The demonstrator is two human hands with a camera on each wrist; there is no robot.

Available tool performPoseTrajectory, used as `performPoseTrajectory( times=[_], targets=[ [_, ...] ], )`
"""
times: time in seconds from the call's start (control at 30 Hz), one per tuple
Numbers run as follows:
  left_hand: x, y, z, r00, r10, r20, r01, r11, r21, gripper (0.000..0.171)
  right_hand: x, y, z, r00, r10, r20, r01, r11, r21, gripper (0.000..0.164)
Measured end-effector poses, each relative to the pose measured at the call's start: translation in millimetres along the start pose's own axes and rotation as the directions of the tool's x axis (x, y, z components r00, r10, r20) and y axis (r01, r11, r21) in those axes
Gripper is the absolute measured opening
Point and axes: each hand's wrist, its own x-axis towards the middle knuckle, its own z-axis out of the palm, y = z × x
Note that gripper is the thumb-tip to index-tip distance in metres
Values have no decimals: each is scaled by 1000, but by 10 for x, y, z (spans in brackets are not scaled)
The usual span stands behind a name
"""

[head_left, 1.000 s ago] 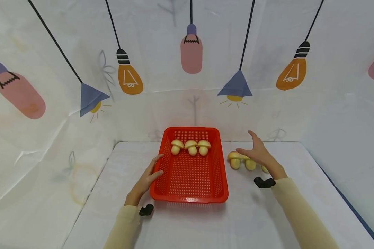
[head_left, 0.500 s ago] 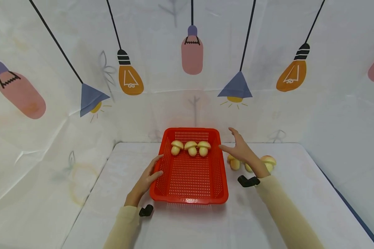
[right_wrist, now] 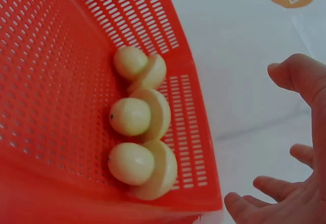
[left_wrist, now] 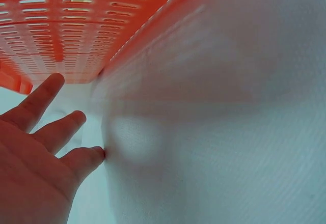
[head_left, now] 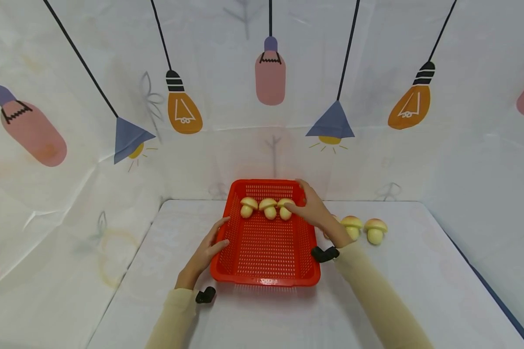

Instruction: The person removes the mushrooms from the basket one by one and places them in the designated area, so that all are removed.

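Observation:
A red perforated plastic basket (head_left: 266, 252) stands on the white table. Three yellow toy mushrooms (head_left: 268, 208) lie in a row inside it at the far end; the right wrist view shows these toy mushrooms (right_wrist: 135, 117) against the wall. My left hand (head_left: 205, 249) rests at the basket's left rim, thumb and a finger overlapping the edge; in the left wrist view its other fingers (left_wrist: 66, 132) spread straight beside the basket wall. Over the far right corner is my right hand (head_left: 312, 208), fingers spread, holding nothing, thumb overlapping the nearest mushroom.
To the right of the basket, toy mushrooms (head_left: 375, 230) lie in a row on the white table (head_left: 419, 281), one partly hidden behind my right wrist. A white sheet (head_left: 227, 155) printed with lamps hangs behind the table.
My right hand has moved left, from above the mushrooms on the table to the basket's right side, uncovering two of those mushrooms. My left hand and the basket have stayed in place.

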Motion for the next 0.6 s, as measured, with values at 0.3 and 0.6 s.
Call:
performPoseTrajectory(
  times=[0.3, 0.6],
  targets=[
    [4, -5, 0, 1000, -1, 3, 1, 1000, -10, 66, 70, -47, 184, 996, 78, 47, -73, 993, -89, 92],
    [7, 2, 4, 1000, -8, 0, 8, 1000, -5, 66, 174, -62, 368, 989, 127, 73, -112, 978, -178, 93]
  ],
)
